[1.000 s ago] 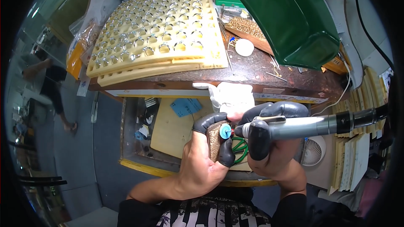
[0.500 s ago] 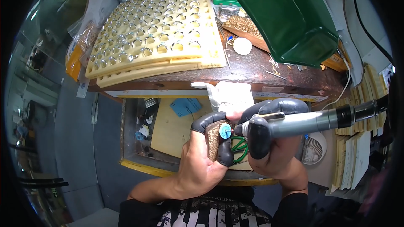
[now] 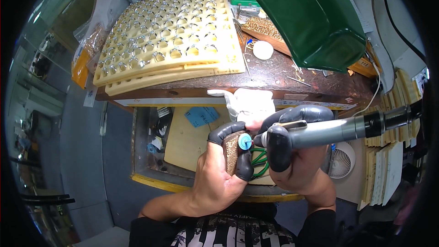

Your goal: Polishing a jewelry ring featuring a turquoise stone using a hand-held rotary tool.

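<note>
A brown block [image 3: 231, 154] with a rough, speckled face is in my left hand [image 3: 214, 176], whose black-capped fingers and thumb close around it. My right hand [image 3: 297, 164], also in black finger covers, grips a grey rotary handpiece [image 3: 322, 133] that lies nearly level. At its tip a small blue disc wheel [image 3: 245, 142] rests against or just over the block's right side; contact cannot be made out. Just beyond my hands is a white-wrapped bench pin [image 3: 250, 102] at the bench edge. Green tool handles [image 3: 260, 167] show behind my hands, in the open drawer [image 3: 178, 151].
Many silver-coloured rings stand in stacked cream foam trays [image 3: 160, 72] on the bench. A green lampshade [image 3: 315, 27] hangs over its right half. A white ball [image 3: 263, 50] and a long brown block [image 3: 263, 29] lie there. Right of my arm stands a white fan [image 3: 341, 161].
The handpiece's rear end has tipped up slightly, with my right hand shifting a little. My left hand and the brown block hold their place.
</note>
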`<state>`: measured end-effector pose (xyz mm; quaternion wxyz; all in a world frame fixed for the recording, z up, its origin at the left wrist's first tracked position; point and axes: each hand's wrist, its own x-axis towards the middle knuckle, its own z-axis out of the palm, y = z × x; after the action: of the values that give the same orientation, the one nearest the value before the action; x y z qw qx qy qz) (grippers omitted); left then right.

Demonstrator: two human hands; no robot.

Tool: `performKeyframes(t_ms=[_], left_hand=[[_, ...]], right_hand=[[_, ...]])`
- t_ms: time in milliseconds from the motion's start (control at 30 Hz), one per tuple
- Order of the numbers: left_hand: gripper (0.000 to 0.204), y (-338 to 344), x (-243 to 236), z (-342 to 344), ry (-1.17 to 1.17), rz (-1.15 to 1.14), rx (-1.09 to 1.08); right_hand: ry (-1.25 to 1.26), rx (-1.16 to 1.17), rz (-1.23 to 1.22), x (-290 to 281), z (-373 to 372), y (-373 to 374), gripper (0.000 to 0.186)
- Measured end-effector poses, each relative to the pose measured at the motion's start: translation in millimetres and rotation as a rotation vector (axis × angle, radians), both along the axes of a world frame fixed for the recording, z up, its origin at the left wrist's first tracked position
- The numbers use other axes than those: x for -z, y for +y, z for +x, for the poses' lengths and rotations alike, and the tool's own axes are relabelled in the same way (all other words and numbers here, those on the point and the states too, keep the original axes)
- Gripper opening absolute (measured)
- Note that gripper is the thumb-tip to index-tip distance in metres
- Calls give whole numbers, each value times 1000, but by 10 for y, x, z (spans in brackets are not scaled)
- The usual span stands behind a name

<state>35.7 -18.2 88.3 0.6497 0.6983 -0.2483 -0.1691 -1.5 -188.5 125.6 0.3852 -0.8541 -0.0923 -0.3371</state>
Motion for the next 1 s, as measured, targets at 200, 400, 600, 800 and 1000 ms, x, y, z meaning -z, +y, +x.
performKeyframes(t_ms=[200,400,600,800,1000], left_hand=[[47,2,3,6,-66,7,-9],[46,-5,-5,8,-43,-1,-1],[46,-6,25,44,-198,-19,-5],[46,-4,-11,44,-204,-12,4],[47,26,25,81,-287,-20,-3]], right_hand=[[-48,23,-85,-44,30,18,16],[-26,22,-83,-47,20,6,15],[-44,24,-103,-45,26,8,14],[-28,29,-76,-45,8,13,13],[-44,31,-123,-71,48,31,15]])
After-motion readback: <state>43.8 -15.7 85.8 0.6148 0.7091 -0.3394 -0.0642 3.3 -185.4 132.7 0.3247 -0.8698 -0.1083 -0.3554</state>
